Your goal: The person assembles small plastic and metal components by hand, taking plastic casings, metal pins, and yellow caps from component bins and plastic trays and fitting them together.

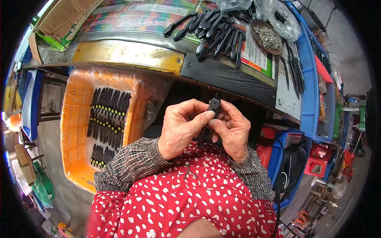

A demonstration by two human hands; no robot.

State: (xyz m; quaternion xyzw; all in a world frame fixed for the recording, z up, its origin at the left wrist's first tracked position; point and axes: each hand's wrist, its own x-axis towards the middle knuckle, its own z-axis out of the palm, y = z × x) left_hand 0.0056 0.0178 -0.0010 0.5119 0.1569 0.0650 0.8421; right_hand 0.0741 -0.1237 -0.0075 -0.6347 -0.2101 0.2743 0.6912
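Both hands meet in front of the bench edge, close to my lap. My left hand [183,125] pinches a small black plastic part [214,104] between thumb and fingers. From the other side my right hand [233,129] grips the same part, its fingers curled in. The part's blocky end shows above the fingertips, with a small hole in its face; the fingers hide the rest. On the bench ahead lies a heap of long black plastic handles [222,33]. A brown dish of small metal screws [266,38] stands right of the heap.
At left stands an orange crate [133,107] lined with clear plastic, holding rows of black pieces with yellow-green dots. A cardboard box [65,20] sits at the bench's far left. Blue bins [308,99] and a red stool [317,158] are at right. The wooden bench edge [222,77] runs ahead.
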